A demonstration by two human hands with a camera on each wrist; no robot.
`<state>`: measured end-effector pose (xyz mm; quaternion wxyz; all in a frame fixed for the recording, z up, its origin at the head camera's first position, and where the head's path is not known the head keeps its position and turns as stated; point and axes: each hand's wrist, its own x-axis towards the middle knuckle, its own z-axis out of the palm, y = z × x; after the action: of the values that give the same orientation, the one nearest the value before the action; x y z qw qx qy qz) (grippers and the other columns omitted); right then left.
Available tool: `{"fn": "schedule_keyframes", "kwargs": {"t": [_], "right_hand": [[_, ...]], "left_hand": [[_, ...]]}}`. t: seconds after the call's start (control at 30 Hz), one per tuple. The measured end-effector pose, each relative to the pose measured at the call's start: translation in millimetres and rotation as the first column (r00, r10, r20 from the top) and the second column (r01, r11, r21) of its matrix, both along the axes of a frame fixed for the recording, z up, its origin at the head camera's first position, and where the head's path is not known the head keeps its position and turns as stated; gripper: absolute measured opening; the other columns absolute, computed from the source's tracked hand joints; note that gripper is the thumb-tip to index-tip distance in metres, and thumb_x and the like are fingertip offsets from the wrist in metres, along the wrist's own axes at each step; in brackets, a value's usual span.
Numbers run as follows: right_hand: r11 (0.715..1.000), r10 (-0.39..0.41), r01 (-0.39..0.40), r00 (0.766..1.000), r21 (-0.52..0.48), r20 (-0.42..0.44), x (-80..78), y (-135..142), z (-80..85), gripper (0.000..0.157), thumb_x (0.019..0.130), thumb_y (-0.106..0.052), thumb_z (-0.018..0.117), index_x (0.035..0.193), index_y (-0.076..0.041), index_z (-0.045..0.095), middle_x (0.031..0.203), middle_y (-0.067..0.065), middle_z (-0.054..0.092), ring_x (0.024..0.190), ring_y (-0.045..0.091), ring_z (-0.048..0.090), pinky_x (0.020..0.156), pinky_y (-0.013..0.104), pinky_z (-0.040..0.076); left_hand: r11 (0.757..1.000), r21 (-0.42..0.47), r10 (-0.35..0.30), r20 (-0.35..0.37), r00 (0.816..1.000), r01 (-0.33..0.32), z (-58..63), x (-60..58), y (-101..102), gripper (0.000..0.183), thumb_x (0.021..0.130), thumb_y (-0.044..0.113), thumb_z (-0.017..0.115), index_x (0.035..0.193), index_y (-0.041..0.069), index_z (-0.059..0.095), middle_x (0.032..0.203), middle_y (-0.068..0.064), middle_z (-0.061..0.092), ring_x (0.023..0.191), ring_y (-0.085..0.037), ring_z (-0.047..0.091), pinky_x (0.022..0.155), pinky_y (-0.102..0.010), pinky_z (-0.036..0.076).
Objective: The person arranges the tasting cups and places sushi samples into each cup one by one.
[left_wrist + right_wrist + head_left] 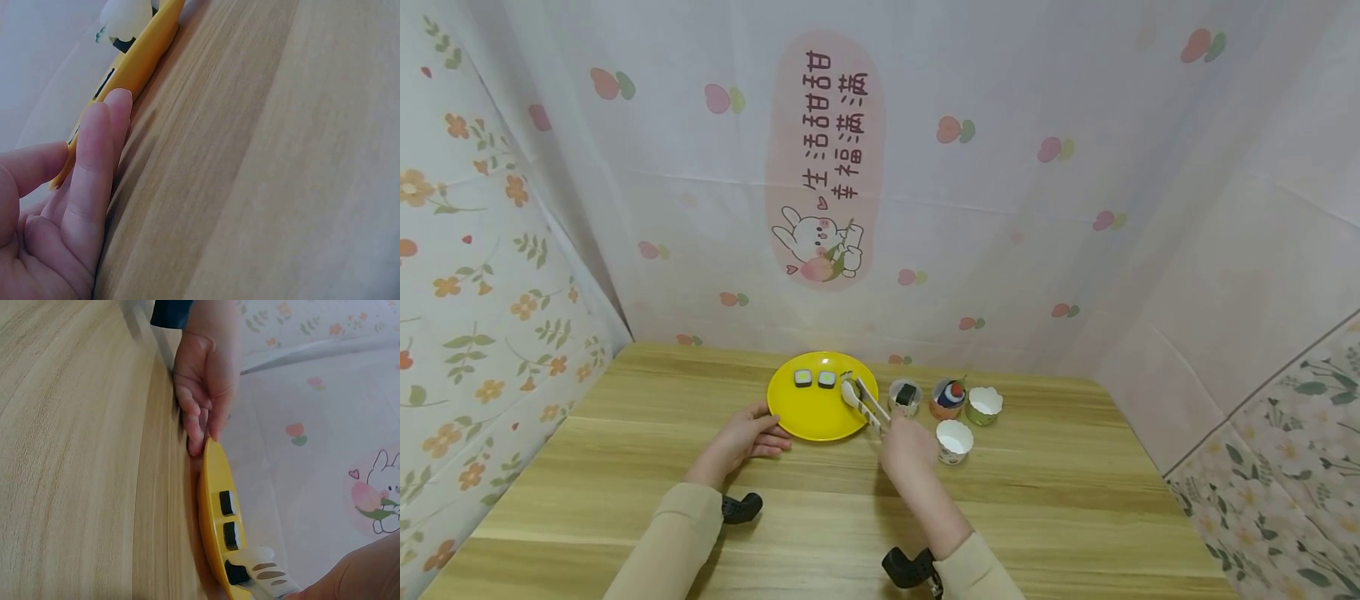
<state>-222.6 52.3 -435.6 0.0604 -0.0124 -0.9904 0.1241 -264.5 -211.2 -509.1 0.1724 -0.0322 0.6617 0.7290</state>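
A yellow plate (pixel 820 425) lies on the wooden table, and two toy sushi rolls (pixel 803 379) with pale green centres sit side by side on it. My left hand (pixel 747 440) holds the plate's left rim, thumb on the edge and fingers along its underside in the left wrist view. In my right hand (pixel 910 450) is a pair of white slotted tongs (pixel 270 576), reaching over the plate's right side. At the tongs' tips is a dark sushi piece (pixel 237 572), beside the two rolls; I cannot tell whether the tips grip it.
Right of the plate stand paper cups: a pale one (pixel 892 392) holding a black piece, and an orange one (pixel 942 412) holding a dark piece topped white and red. A green cup (pixel 982 419) and a white cup (pixel 953 454) are beside them. A printed curtain (pixel 1000 250) hangs behind the table.
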Motion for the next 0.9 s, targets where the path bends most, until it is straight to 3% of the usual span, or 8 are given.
{"fn": "schedule_keyframes", "kwargs": {"t": [0.47,0.9], "right_hand": [[0.997,0.041,-0.042,0.999,-0.067,-0.013,6.1,8.7,1.6,0.041,0.086,-0.02,0.072,0.122,-0.004,0.061,0.078,0.009,0.062,0.061,0.023,0.055,0.046,0.036,0.043],[0.988,0.084,-0.091,0.994,-0.122,-0.063,20.2,21.1,1.3,0.025,0.084,-0.017,0.073,0.103,-0.005,0.063,0.073,0.005,0.061,0.058,0.022,0.054,0.044,0.035,0.04]], "left_hand": [[1.0,0.002,-0.007,0.001,1.0,0.007,1.5,-0.3,-0.2,0.047,0.104,0.011,0.039,0.143,-0.009,0.022,0.088,-0.013,0.067,0.075,-0.023,0.07,0.065,-0.032,0.058],[1.0,0.0,-0.008,0.002,1.0,0.008,1.5,-0.4,0.3,0.046,0.104,0.011,0.039,0.143,-0.009,0.022,0.088,-0.013,0.067,0.076,-0.023,0.07,0.066,-0.031,0.058]]}}
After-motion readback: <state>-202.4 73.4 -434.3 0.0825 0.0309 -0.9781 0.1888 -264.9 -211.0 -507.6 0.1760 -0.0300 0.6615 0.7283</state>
